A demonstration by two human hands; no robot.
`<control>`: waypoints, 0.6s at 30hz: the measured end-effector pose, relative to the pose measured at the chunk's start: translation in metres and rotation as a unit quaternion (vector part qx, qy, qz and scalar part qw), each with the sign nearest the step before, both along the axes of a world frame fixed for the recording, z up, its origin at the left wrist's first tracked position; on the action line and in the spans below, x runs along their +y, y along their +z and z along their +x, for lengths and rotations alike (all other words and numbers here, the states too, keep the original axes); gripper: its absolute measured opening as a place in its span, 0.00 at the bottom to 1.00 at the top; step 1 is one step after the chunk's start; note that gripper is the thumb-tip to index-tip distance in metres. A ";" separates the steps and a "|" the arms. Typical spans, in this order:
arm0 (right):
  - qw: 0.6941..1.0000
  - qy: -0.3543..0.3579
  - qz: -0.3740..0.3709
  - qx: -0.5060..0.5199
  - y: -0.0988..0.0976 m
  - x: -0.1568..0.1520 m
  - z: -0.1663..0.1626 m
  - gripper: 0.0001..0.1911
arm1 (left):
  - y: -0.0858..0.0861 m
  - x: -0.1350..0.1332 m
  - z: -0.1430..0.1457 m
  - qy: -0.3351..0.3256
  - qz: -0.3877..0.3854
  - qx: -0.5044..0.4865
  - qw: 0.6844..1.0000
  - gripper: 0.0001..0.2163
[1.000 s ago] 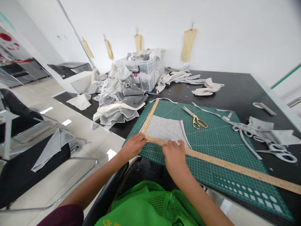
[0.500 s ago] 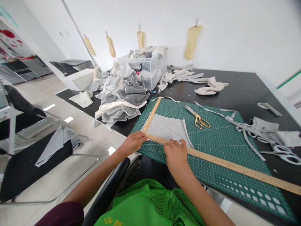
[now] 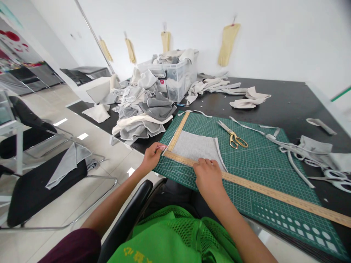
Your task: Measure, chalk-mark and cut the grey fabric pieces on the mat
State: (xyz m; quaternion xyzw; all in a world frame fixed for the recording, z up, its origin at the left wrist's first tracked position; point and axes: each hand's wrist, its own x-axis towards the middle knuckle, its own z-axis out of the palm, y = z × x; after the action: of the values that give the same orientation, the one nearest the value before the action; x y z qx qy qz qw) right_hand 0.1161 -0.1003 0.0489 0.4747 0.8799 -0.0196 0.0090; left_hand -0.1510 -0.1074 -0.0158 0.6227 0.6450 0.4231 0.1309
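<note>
A piece of light grey knit fabric lies flat on the green cutting mat. Over its left and near edges rests a wooden L-square ruler, whose long arm runs off to the right. My right hand is closed over that long arm, pressing it down near the fabric's front edge. At the ruler's corner, my left hand is closed in a pinch on a thin pink-and-white piece, too small to name surely. Gold-handled scissors lie on the mat beyond the fabric.
Left of the mat is a heap of grey and cream fabric, with a clear plastic bin of cloth behind. White-handled scissors and fabric strips lie at right. A black chair holding cloth stands at left.
My left hand has shifted left and a little away from me, from the ruler's near edge to the outside of its corner. My right hand stays on the ruler.
</note>
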 end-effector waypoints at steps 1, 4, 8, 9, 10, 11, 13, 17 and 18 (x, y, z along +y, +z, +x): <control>1.000 0.004 0.001 0.007 -0.002 0.002 0.002 0.13 | 0.000 0.002 -0.005 -0.007 -0.027 -0.013 1.000 0.13; 0.999 0.017 0.000 0.027 -0.009 0.008 0.008 0.12 | 0.003 0.006 -0.017 -0.064 -0.075 -0.034 0.995 0.13; 0.999 0.022 0.004 0.037 -0.012 0.011 0.011 0.12 | 0.005 0.007 -0.023 -0.094 -0.086 -0.037 0.991 0.14; 0.999 0.021 0.005 0.035 -0.013 0.011 0.010 0.12 | 0.005 0.007 -0.023 -0.095 -0.085 -0.038 0.991 0.14; 0.999 0.021 0.006 0.033 -0.012 0.010 0.010 0.11 | 0.004 0.007 -0.023 -0.096 -0.082 -0.038 0.991 0.14; 0.999 0.020 0.007 0.032 -0.012 0.010 0.009 0.11 | 0.004 0.007 -0.023 -0.096 -0.078 -0.037 0.992 0.14; 0.999 0.020 0.007 0.031 -0.013 0.009 0.008 0.11 | 0.002 0.008 -0.023 -0.097 -0.072 -0.033 0.992 0.15; 0.999 0.019 0.006 0.028 -0.014 0.008 0.007 0.12 | -0.001 0.008 -0.024 -0.101 -0.071 -0.019 0.992 0.14; 0.999 0.021 0.007 0.027 -0.014 0.008 0.008 0.11 | -0.001 0.008 -0.024 -0.101 -0.072 -0.017 0.992 0.14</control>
State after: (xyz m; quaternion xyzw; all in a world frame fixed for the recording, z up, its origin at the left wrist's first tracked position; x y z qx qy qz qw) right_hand 0.1237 -0.0927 0.0353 0.4558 0.8895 -0.0261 -0.0175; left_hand -0.1752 -0.0990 -0.0173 0.6665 0.6050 0.3708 0.2287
